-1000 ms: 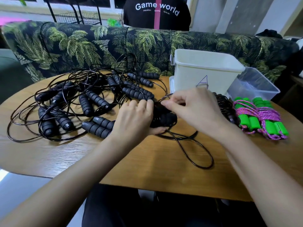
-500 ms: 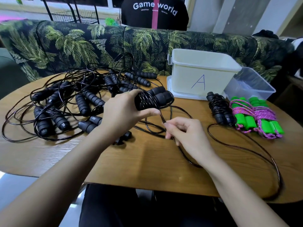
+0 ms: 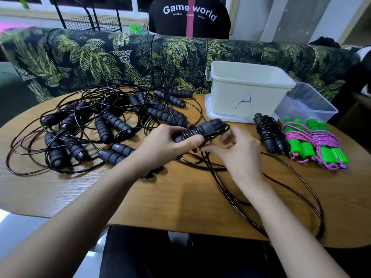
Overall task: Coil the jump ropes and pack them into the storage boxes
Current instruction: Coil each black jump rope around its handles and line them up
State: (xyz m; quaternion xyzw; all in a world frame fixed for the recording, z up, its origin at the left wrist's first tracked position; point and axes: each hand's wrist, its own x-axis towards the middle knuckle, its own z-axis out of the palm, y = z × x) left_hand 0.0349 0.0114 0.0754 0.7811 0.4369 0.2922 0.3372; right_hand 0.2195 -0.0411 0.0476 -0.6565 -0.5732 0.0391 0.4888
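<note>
**Item in hand:** black jump rope [image 3: 200,130], both handles together, several turns of cord round them. Held just above the table [image 3: 160,197] at its centre, near the white box [image 3: 247,93] marked A.

**Left hand** [image 3: 166,145]: closed round the handles, thumb pressed over the turns.

**Right hand** [image 3: 236,151]: just right of the handles, fingers curled but blurred, so I cannot tell whether it pinches the cord.

**Loose cord** [image 3: 301,177]: a long loop reaching the table's near right edge.

**Method, as judged:** lay each turn snug beside the last, keep the thumb on them, draw in slack evenly, tuck the end.

**Right:** wound black rope [image 3: 271,137], green-handled ropes [image 3: 315,145], clear box [image 3: 307,103].

**Left:** heap of loose ropes [image 3: 100,125].
</note>
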